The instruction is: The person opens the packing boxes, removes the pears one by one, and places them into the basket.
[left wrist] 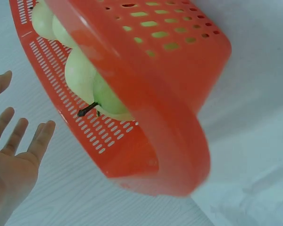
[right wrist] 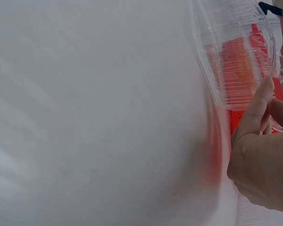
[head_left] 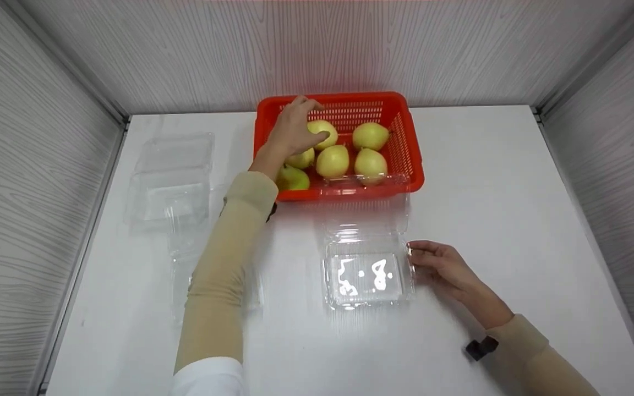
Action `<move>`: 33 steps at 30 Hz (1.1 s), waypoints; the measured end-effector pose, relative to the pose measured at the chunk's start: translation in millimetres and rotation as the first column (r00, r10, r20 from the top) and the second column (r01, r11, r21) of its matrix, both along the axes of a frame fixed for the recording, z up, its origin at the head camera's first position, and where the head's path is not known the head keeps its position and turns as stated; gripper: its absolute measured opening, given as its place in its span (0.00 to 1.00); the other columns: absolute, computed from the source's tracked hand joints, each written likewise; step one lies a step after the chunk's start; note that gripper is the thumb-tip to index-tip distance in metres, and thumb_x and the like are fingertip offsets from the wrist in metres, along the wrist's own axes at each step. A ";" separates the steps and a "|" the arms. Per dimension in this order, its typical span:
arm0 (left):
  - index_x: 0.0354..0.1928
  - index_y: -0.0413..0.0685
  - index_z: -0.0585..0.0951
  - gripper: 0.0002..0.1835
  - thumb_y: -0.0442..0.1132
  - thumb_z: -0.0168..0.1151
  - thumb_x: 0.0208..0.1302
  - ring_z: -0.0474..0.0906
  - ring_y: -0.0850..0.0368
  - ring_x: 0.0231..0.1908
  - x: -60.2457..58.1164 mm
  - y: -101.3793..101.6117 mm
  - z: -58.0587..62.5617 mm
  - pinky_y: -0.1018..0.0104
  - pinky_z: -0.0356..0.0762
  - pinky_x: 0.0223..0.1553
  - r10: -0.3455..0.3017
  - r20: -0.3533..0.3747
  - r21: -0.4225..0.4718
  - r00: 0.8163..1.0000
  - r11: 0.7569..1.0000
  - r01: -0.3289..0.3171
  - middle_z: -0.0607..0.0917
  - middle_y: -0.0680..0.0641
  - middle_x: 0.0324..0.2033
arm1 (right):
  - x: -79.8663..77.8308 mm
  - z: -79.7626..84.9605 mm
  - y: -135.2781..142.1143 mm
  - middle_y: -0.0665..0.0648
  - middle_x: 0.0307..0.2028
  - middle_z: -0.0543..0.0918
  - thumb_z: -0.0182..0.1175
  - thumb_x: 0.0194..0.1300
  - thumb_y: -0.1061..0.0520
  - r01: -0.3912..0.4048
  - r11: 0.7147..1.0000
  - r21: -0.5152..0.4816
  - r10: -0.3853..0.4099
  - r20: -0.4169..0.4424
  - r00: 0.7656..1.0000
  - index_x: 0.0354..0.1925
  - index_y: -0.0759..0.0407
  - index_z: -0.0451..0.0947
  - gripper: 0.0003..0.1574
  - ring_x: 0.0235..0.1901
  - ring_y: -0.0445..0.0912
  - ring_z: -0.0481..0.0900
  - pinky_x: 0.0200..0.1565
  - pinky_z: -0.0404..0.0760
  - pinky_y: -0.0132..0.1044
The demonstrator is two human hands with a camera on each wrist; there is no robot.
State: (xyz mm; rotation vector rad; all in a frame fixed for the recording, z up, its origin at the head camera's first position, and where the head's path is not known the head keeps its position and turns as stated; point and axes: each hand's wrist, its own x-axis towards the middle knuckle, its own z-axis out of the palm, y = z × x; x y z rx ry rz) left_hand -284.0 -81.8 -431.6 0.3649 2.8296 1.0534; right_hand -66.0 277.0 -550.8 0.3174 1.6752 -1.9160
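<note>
My left hand (head_left: 294,129) reaches over the red plastic basket (head_left: 416,173), thumb and fingers spread above the yellow pears (head_left: 333,161). In the left wrist view its fingers stand apart beside the basket's rim, holding nothing. A greener pear (head_left: 294,179) lies at the basket's near left corner, under my left wrist. With fingertips and thumb, my right hand (head_left: 446,269) pinches the right rim of a clear plastic clamshell box (head_left: 369,297). This box lies open on the table, its lid (head_left: 366,217) tipped back and overlapping the basket's front rim. Nothing lies in its base.
More clear clamshell boxes (head_left: 171,192) lie at the left of the white table (head_left: 487,176), some partly hidden behind my left forearm. Wood-grain panels (head_left: 212,55) enclose the table at the back and both sides. The basket stands near the back panel.
</note>
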 end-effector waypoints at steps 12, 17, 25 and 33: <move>0.68 0.50 0.77 0.29 0.50 0.69 0.68 0.74 0.50 0.65 32.5 -10.8 17.4 0.57 0.76 0.72 -0.048 -0.051 0.000 0.998 0.999 0.048 0.77 0.47 0.64 | 0.1 1.4 0.1 0.48 0.41 0.90 0.66 0.71 0.63 -0.013 1.000 0.017 0.013 -0.002 1.000 0.65 0.68 0.73 0.28 0.40 0.38 0.87 0.42 0.89 0.30; 0.67 0.48 0.77 0.30 0.51 0.70 0.67 0.77 0.49 0.62 56.6 -10.8 16.6 0.57 0.79 0.67 -0.074 -0.074 0.033 0.995 0.997 0.076 0.78 0.46 0.63 | 0.0 2.0 0.4 0.48 0.41 0.90 0.66 0.71 0.63 0.002 1.000 -0.014 -0.002 0.000 1.000 0.64 0.68 0.73 0.26 0.38 0.37 0.87 0.40 0.87 0.28; 0.65 0.43 0.75 0.31 0.50 0.73 0.66 0.81 0.43 0.61 98.3 -12.4 11.1 0.54 0.82 0.65 -0.072 -0.085 0.090 0.994 0.993 0.079 0.80 0.42 0.62 | -0.5 2.2 0.3 0.47 0.41 0.90 0.66 0.71 0.63 0.002 1.000 -0.011 -0.002 0.000 1.000 0.64 0.69 0.73 0.27 0.38 0.36 0.86 0.40 0.87 0.27; 0.64 0.41 0.78 0.30 0.47 0.75 0.64 0.85 0.44 0.56 132.3 -18.5 2.6 0.52 0.87 0.61 -0.024 -0.009 0.240 1.000 0.971 0.026 0.84 0.42 0.60 | -0.7 2.4 -0.7 0.48 0.40 0.90 0.66 0.71 0.63 0.006 1.000 -0.015 -0.006 0.001 1.000 0.64 0.68 0.73 0.26 0.38 0.36 0.87 0.41 0.88 0.28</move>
